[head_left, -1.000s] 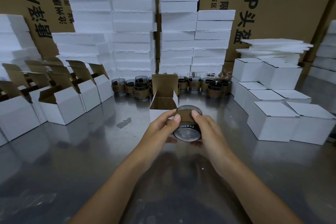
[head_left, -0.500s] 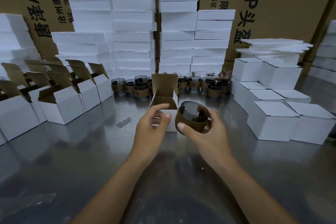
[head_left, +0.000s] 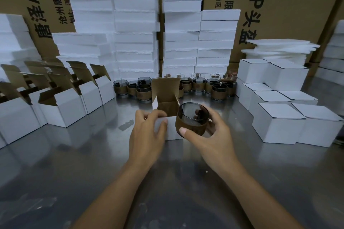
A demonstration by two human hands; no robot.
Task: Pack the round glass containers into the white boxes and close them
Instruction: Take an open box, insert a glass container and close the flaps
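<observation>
A round smoky glass container with a brown sleeve is held upright in my right hand, thumb in front and fingers behind it. It hovers at the right front corner of an open white box whose brown lid flap stands up at the back. My left hand grips that box's front left side, fingers curled over the rim. Several more glass containers stand in a row behind the box.
Open white boxes line the left of the steel table. Closed white boxes are stacked on the right. White foam blocks and big cardboard cartons wall off the back.
Both hands held the container on its side; the right hand has turned it upright and lifted it toward the box. The left hand let go and took hold of the box.
</observation>
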